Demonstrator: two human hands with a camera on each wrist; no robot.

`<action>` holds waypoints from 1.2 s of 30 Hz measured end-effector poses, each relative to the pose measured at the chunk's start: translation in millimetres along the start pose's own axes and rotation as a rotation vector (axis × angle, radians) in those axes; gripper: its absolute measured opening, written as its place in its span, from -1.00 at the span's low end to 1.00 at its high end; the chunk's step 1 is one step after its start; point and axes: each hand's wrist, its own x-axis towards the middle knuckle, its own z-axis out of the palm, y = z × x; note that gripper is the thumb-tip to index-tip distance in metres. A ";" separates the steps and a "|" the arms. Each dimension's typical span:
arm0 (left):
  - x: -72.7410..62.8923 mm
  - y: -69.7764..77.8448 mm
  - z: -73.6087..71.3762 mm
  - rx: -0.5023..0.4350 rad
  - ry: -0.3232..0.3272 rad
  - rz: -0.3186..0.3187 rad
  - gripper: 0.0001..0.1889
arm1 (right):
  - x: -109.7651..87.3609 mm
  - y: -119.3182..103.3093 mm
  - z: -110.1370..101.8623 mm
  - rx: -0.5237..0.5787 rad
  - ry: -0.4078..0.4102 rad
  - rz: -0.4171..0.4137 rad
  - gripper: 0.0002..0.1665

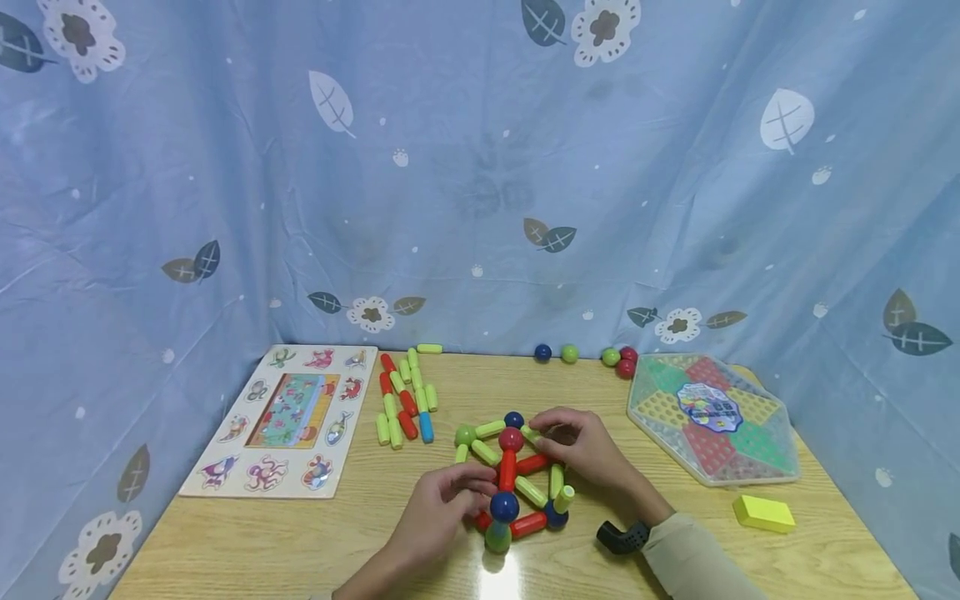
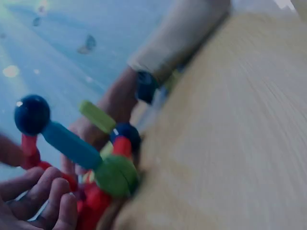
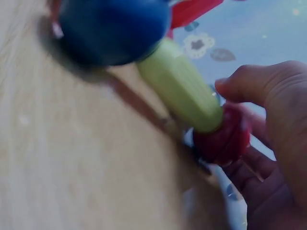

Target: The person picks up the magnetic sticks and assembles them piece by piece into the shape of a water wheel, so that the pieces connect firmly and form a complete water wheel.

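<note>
Between the hands on the wooden table stands a magnetic stick-and-ball frame (image 1: 507, 471), built of red and yellow-green sticks with coloured balls. At its near left side my left hand (image 1: 442, 504) grips it with bent fingers. The left wrist view shows a blue stick (image 2: 72, 143) joining a dark blue ball (image 2: 32, 114) to a green ball (image 2: 116, 176), just past those fingers. My right hand (image 1: 581, 446) holds the far right corner, thumb and fingers about a red ball (image 3: 223, 136) that caps a yellow-green stick (image 3: 182, 88). One stick (image 1: 564, 499) points up from the near right ball.
Loose sticks (image 1: 405, 400) lie in a group left of the frame, beside a sea-animal puzzle board (image 1: 352, 358). Several loose balls (image 1: 570, 353) sit along the back edge by the curtain (image 1: 480, 167). To the right are a hexagonal game box (image 1: 712, 408) and a yellow block (image 1: 763, 513).
</note>
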 end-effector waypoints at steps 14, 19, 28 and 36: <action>-4.3 -21.7 5.4 0.694 0.048 0.316 -0.77 | -11.6 5.6 -13.0 -0.131 0.002 0.050 -0.82; 4.8 -27.3 -6.8 0.678 0.074 0.387 -0.76 | -27.4 10.2 -47.9 -0.077 0.074 0.058 -0.80; 16.8 -31.1 -26.7 0.644 0.088 0.449 -0.66 | -34.2 31.2 -132.4 -0.093 0.299 0.119 -0.61; 19.3 -37.5 -27.6 0.683 0.170 0.526 -0.61 | -9.0 46.5 -162.9 -0.245 0.304 0.189 -0.52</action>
